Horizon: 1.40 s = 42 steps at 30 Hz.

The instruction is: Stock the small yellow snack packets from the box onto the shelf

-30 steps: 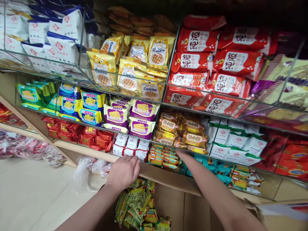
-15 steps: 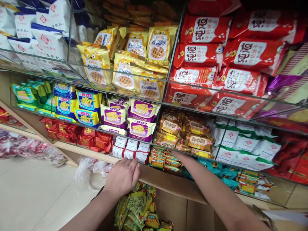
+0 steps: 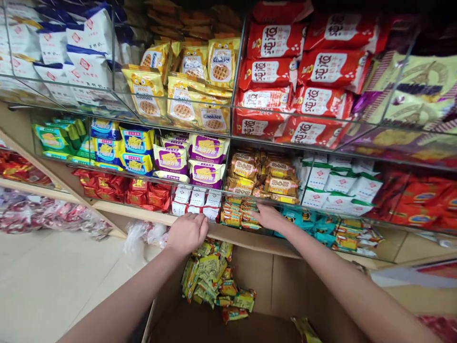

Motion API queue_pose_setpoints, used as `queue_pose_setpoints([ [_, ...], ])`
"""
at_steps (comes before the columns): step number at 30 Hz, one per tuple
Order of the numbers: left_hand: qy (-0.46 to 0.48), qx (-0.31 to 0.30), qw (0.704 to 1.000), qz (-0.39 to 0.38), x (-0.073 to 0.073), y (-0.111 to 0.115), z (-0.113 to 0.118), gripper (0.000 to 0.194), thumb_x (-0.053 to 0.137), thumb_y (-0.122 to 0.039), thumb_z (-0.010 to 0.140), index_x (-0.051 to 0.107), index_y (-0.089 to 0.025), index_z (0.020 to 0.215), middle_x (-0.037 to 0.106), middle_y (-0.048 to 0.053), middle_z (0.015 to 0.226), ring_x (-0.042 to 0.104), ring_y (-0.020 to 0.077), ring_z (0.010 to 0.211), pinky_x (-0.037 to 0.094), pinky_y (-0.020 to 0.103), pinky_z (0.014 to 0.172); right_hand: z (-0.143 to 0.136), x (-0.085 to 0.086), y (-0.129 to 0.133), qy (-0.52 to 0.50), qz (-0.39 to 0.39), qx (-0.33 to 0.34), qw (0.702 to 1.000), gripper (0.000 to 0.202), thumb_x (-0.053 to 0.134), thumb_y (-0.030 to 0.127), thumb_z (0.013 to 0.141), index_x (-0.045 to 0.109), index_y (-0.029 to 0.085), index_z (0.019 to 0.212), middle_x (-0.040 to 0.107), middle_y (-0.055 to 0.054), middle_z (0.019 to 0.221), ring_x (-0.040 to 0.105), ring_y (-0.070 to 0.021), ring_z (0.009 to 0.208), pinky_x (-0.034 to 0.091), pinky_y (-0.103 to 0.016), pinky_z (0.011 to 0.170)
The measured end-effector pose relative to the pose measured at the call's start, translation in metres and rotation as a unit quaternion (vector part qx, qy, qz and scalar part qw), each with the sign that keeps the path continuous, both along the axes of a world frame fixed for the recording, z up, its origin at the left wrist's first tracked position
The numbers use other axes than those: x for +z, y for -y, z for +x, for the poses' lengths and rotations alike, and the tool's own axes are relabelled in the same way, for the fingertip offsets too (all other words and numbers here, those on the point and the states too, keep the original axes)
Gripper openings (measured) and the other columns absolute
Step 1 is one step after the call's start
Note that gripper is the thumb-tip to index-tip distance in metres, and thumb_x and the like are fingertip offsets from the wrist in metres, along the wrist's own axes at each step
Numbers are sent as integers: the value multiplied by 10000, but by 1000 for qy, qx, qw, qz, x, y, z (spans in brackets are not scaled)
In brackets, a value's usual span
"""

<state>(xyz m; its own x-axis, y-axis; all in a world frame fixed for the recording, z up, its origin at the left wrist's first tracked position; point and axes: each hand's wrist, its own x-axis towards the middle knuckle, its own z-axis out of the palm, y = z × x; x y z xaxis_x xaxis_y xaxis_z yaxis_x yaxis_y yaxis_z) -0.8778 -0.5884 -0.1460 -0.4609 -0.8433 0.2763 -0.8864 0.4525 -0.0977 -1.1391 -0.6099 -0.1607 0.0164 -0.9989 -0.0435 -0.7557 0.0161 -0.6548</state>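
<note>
My left hand is closed over the upper edge of a cardboard box, its fingers curled around the rim. Inside the box lies a heap of small yellow-green snack packets. My right hand reaches into a low shelf compartment, with its fingers apart at the small orange-and-green snack packets. I see nothing held in it, though its fingertips are partly hard to make out. To its right are teal packets, and just above it are brown-wrapped biscuits.
Clear dividers split the shelves into compartments. Yellow cookie packs and red biscuit packs fill the upper shelf. Purple soda biscuits and red packets stand lower left. A clear plastic bag lies on the tiled floor.
The view has shifted, and more of the box's inside shows. My right hand, hidden before behind the shelf front, now shows at the orange packets. My left hand stays on the box edge.
</note>
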Motion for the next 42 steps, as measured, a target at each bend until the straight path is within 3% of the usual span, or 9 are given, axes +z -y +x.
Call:
queue_pose_setpoints([
  [4,10,9,1000,-10,1,-2,-3,355,242,-288,861,552,-169,736,611,62,671,562,192,677,370,301,642,13,17,-114,-9,-111,145,983,366,483,319,790,518,231,1143,411,-50,1287,288,-250,1219,188,-435,1010],
  [7,14,16,1000,-14,0,-3,-4,364,235,-291,862,554,-164,740,617,67,680,568,190,684,373,297,649,31,-16,-177,22,-43,241,969,268,401,236,827,587,273,1015,605,-43,995,516,-193,960,353,-359,895],
  [13,3,15,1000,-22,-1,-9,-3,381,227,-303,862,560,-162,742,620,75,692,573,194,699,370,293,646,47,-140,-166,-98,182,129,970,652,622,177,619,415,108,1234,348,-163,1307,316,-272,1200,295,-335,956],
  [17,-14,12,1000,-23,-2,-12,-3,387,225,-303,862,564,-159,743,619,80,687,573,198,694,373,298,647,48,-166,-154,-109,192,106,970,551,695,236,555,551,122,1074,510,-138,1132,444,-271,1075,342,-329,890],
  [23,-53,-8,998,-27,5,-11,0,345,255,-283,855,576,-157,867,631,81,773,566,205,765,401,311,696,36,-145,-165,-108,182,77,974,274,678,226,575,630,162,837,603,-86,907,550,-241,876,401,-288,722],
  [27,-202,-143,969,-1,9,-46,-15,319,343,-208,822,478,-153,1106,549,93,1083,457,186,1043,340,331,908,22,-93,-175,-64,107,84,989,169,546,283,731,595,171,848,593,-68,889,530,-203,870,374,-261,718],
  [31,-299,-220,908,194,5,-98,-50,320,427,-290,802,503,-160,1085,546,83,1040,482,173,983,390,303,859,20,-34,-189,84,18,114,990,229,519,401,756,566,183,810,572,-18,793,513,-153,757,370,-233,660],
  [39,-589,7,703,398,-6,-129,-94,340,383,-495,781,472,-180,691,464,-40,570,461,94,483,416,208,416,51,-23,-197,347,-115,-239,900,292,444,453,784,455,172,704,445,30,593,406,-93,539,334,-190,484],
  [42,-598,30,707,377,-8,-129,-96,357,375,-493,787,417,-186,610,405,-53,500,420,86,434,365,191,383,59,-28,-195,299,-153,-297,894,350,383,452,812,384,180,591,368,46,521,346,-86,498,291,-190,459],
])
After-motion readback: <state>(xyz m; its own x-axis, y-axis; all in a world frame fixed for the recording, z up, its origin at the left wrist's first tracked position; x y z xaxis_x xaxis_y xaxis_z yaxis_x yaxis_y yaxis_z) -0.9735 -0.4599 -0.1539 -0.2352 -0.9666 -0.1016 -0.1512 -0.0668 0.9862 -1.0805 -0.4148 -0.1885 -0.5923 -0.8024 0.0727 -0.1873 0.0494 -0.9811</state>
